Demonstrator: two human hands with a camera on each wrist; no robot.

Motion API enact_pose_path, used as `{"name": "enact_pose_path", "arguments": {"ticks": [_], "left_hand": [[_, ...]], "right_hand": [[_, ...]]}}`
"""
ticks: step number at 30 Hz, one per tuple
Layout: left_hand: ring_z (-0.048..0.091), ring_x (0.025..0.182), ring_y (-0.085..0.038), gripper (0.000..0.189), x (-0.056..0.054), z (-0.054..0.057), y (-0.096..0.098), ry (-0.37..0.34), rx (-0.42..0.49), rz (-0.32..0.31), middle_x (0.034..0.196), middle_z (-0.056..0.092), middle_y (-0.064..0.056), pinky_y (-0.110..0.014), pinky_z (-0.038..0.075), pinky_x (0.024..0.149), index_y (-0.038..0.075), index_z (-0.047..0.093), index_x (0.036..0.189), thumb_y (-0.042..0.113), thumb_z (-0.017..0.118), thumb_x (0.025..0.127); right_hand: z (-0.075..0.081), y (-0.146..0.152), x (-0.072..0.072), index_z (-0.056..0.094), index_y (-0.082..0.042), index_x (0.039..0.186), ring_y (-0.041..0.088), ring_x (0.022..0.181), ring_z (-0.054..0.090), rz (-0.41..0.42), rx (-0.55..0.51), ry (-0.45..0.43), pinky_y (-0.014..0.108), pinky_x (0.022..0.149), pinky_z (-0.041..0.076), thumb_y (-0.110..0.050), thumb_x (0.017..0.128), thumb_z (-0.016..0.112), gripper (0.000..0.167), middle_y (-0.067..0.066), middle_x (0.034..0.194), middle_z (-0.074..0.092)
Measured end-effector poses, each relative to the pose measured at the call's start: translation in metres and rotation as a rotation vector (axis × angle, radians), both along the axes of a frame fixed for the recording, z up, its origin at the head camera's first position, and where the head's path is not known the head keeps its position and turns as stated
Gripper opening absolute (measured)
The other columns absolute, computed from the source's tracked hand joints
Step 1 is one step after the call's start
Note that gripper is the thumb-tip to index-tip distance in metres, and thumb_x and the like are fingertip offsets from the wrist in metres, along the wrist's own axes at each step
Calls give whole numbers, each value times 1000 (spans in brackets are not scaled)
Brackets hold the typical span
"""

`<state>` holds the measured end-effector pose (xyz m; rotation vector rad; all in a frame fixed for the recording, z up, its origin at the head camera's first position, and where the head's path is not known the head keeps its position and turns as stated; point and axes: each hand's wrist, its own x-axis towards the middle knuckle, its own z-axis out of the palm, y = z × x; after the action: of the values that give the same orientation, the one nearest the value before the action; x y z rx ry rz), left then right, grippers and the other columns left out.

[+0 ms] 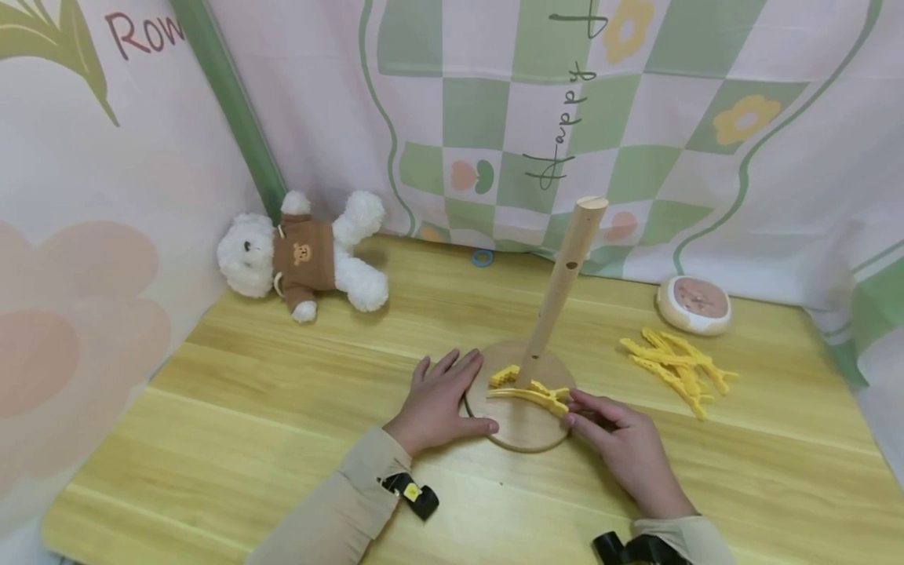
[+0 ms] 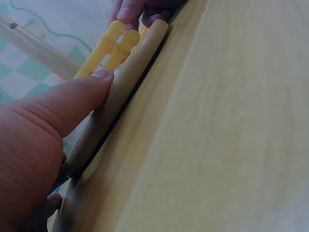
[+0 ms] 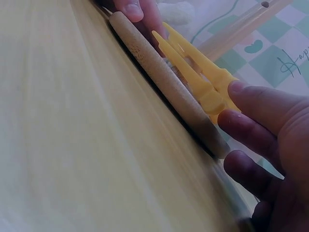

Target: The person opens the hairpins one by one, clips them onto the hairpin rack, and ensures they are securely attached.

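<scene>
A round wooden base (image 1: 515, 435) lies on the table and bears an upright wooden post (image 1: 558, 298) with drilled holes. My left hand (image 1: 439, 408) rests on the base's left edge, fingers extended and thumb at the front rim. Low on the post, slim curved yellow plastic pieces (image 1: 526, 395) lie to either side, the rear one toothed. The thumb and forefinger of my right hand (image 1: 632, 451) pinch their right ends. In the right wrist view two tapering yellow prongs (image 3: 186, 70) run from these fingertips over the base; the post hides part of the rear piece.
Several more yellow pieces (image 1: 678, 365) lie in a loose pile at right. Behind them sits a rounded white device (image 1: 695, 304) with a pink top. A white plush toy (image 1: 304, 255) lies back left, and a blue ring (image 1: 482, 257) lies near the checked curtain (image 1: 473, 110).
</scene>
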<state>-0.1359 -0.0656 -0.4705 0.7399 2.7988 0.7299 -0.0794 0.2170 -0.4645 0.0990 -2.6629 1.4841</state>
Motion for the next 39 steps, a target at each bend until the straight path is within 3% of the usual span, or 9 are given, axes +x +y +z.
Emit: {"name": "enact_pose_path", "arguments": {"ticks": [6,12,18,26,28,30,33,37,39], "left_hand": [[14,154,-25,107,0,1,0,-2,1,2,165,22,2,-58,1,120,15,24,161,68,70,81],[14,153,-25,106,1,2,0,-10,4,5,165,22,3,-58,1,120,16,24,161,67,71,81],[14,154,-24,106,1,1,1,-15,11,7,165,23,2,-58,1,120,16,23,161,66,71,81],[14,153,-24,105,0,1,1,-10,26,3,165,24,2,-59,2,120,15,25,161,66,71,81],[15,153,-25,105,0,1,1,-4,31,2,165,25,2,-60,3,120,15,26,160,66,71,81],[15,153,-25,105,-1,0,1,1,29,3,165,25,2,-60,3,120,15,26,160,67,71,81],[15,153,-24,105,-1,-1,1,-3,24,6,165,24,2,-59,3,120,16,26,161,67,71,81],[14,153,-24,105,-1,-1,0,-7,24,5,165,24,3,-59,2,120,16,25,161,67,70,81],[14,153,-24,105,-1,-2,0,-5,26,5,165,24,2,-59,2,120,16,25,161,67,71,81]], "right_hand": [[-2,0,-1,73,-8,122,0,90,67,-1,-7,12,12,79,52,-16,89,78,35,6,112,75],[-4,1,1,71,-2,120,1,81,66,-62,-21,106,14,70,53,-6,87,78,34,8,102,75],[-1,7,1,73,-1,114,5,70,64,-271,-90,100,15,64,52,-6,88,77,27,-12,88,71],[4,24,-1,77,-3,103,-1,71,61,-506,-66,105,9,66,46,-15,87,80,19,-22,81,69],[4,29,-2,78,-2,99,-4,70,60,-536,-55,138,12,88,45,-14,87,79,17,-27,78,67],[4,35,-3,78,-1,96,-8,69,59,-550,-51,163,19,109,34,-14,87,79,16,-30,75,65],[3,41,-5,78,-2,95,-9,68,57,-584,-40,142,19,109,29,-16,88,78,15,-33,71,62],[1,47,-5,80,-7,94,-6,66,57,-644,-39,76,8,67,41,-19,87,79,14,-32,69,62],[1,48,-5,80,-7,94,-5,64,58,-648,-49,69,8,60,43,-18,87,79,13,-31,69,63]]}}
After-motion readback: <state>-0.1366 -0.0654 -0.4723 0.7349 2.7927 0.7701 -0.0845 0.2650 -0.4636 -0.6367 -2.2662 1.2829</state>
